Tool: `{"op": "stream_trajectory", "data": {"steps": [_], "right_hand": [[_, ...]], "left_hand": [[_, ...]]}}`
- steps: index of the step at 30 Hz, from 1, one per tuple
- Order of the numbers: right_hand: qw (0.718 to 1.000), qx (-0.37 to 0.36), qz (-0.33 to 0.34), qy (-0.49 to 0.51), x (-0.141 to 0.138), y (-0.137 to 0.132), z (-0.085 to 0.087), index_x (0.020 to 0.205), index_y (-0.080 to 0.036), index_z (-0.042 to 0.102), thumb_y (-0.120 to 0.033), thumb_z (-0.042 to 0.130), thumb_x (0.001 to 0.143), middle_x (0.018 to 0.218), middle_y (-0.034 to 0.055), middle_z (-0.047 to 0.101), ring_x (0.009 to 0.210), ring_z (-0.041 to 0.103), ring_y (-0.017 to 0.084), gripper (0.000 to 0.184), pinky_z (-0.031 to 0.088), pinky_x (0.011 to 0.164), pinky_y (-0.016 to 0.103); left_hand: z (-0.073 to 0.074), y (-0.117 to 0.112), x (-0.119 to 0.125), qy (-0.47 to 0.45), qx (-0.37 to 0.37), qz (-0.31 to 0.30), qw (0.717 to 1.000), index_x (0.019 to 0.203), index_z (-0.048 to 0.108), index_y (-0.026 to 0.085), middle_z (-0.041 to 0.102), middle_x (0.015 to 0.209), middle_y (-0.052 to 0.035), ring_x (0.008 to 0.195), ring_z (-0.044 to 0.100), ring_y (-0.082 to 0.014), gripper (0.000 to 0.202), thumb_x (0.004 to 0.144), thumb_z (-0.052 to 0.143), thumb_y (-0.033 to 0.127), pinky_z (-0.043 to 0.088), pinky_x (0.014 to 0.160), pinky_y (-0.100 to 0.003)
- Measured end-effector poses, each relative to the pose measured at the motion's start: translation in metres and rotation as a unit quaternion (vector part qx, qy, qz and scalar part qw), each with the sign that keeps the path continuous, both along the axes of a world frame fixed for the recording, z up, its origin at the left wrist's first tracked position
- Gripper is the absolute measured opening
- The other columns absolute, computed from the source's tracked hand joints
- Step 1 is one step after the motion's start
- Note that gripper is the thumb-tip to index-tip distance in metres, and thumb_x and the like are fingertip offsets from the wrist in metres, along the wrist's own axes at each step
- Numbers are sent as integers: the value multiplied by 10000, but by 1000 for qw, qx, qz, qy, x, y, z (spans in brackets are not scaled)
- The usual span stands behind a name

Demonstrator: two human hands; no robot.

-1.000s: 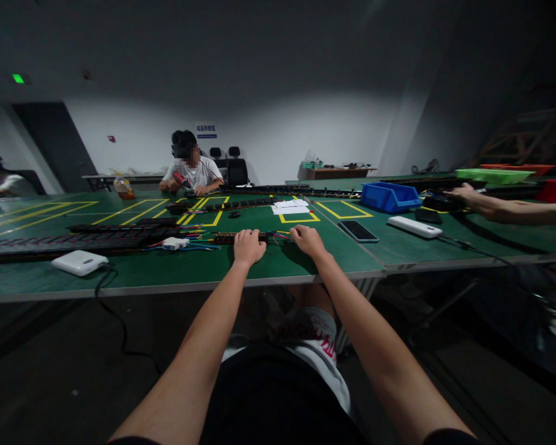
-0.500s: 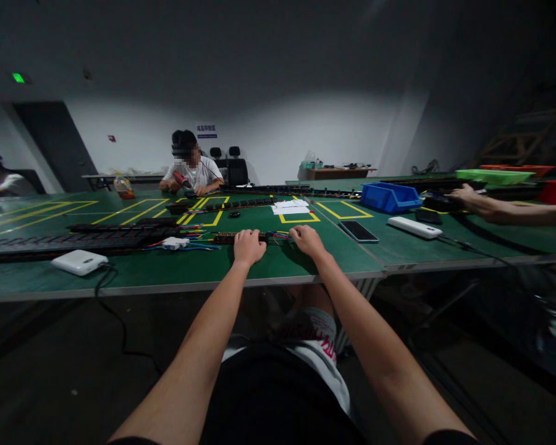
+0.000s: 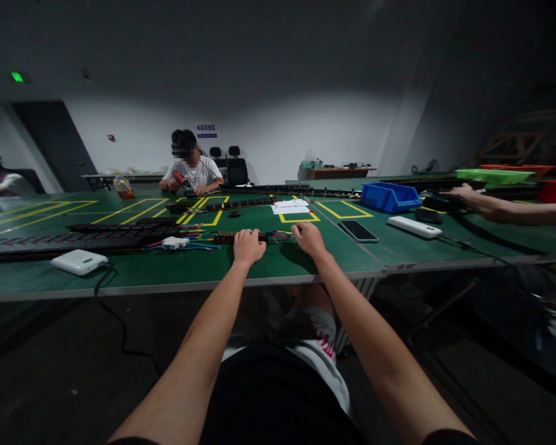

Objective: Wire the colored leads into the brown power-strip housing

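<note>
A long dark strip (image 3: 234, 236) with coloured wires (image 3: 278, 234) at its end is lying flat near the green table's (image 3: 189, 269) front edge. The left hand (image 3: 249, 246) is pressing it down, fingers curled over, seemingly steadying it, while the right hand (image 3: 309, 238) is pinching at the thin, limp wires.

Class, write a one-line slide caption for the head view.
Both hands, left hand and right hand, rest on a long dark wired strip on the green table.

Wall sign (image 3: 206, 130) seemingly unreadable.
</note>
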State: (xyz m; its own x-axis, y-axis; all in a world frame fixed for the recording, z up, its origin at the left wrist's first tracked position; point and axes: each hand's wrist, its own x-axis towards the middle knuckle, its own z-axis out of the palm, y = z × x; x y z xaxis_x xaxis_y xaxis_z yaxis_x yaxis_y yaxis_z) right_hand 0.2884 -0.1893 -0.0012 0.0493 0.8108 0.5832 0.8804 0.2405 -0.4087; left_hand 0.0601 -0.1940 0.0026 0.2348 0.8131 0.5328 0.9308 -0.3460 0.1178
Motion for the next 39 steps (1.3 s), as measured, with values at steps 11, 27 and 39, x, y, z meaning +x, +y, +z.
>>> {"op": "stream_trajectory", "data": {"steps": [11,27,39], "right_hand": [[997,-79,-1,-6,-4,-7,1,906,-222,724,-406,429,1047,900,77,750,803,641,194,375,328,655,267],[988,-116,-19,-98,-3,-2,-1,883,-179,765,-438,389,1075,950,140,732,920,651,219,495,407,773,269],[990,-116,4,-74,7,9,-16,1173,-216,714,-523,620,971,1012,85,698,932,636,204,379,428,770,266]], "left_hand": [[1,-3,2,5,6,12,1000,1222,687,183,709,1204,-130,1184,588,-308,355,915,540,282,440,1077,-452],[4,-6,2,8,-6,9,1000,1211,683,187,704,1202,-134,1170,590,-298,344,932,520,306,433,1083,-446],[0,-3,2,0,-3,13,1000,1199,681,196,693,1191,-133,1186,569,-299,334,911,543,291,414,1074,-437]]}}
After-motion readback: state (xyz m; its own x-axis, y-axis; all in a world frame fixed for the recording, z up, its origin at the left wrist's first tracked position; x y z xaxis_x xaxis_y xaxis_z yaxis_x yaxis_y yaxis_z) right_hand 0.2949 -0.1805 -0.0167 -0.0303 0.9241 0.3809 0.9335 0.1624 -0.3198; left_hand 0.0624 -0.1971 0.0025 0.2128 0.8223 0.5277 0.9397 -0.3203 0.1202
